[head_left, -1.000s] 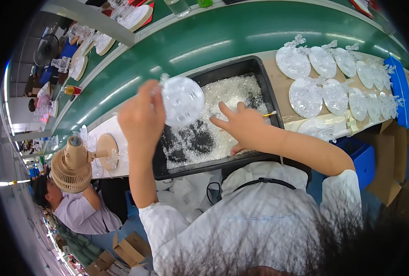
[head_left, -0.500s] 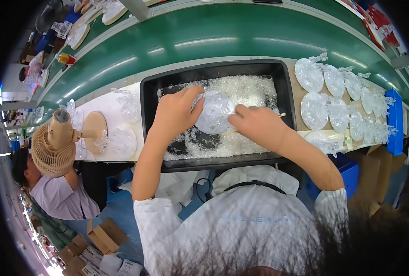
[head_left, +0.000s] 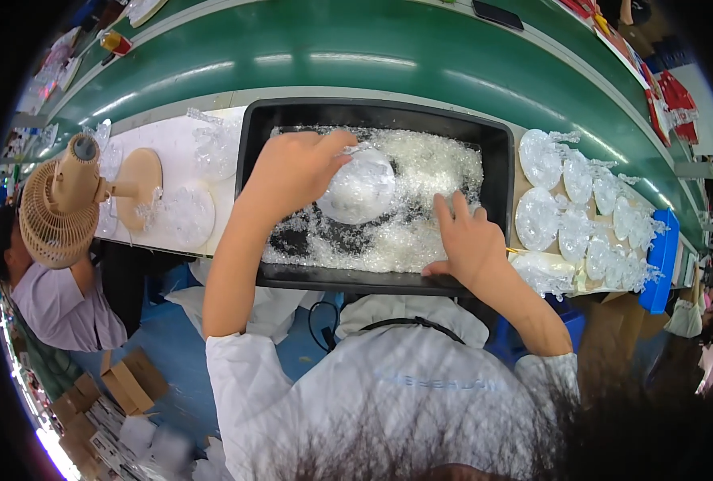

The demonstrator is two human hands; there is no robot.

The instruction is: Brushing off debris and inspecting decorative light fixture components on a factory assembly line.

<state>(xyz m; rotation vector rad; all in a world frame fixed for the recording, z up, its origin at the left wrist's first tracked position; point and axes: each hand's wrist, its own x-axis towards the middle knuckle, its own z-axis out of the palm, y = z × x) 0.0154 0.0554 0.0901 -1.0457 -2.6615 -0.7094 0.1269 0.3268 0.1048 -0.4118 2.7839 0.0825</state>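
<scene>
My right hand (head_left: 468,244) lay at the near edge of the black tray (head_left: 248,160), fingers spread flat on the clear plastic bits (head_left: 420,172). Farther in, my left hand (head_left: 288,172) pinched a clear round disc (head_left: 358,188) by its left rim, the disc held over the tray's middle.

bright overhead light, glare on green belt (head_left: 420,48), fisheye-bent, dark rim.

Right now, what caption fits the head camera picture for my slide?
Left hand holds a round clear plastic piece over a black tray of clear bits; right hand rests inside.
</scene>
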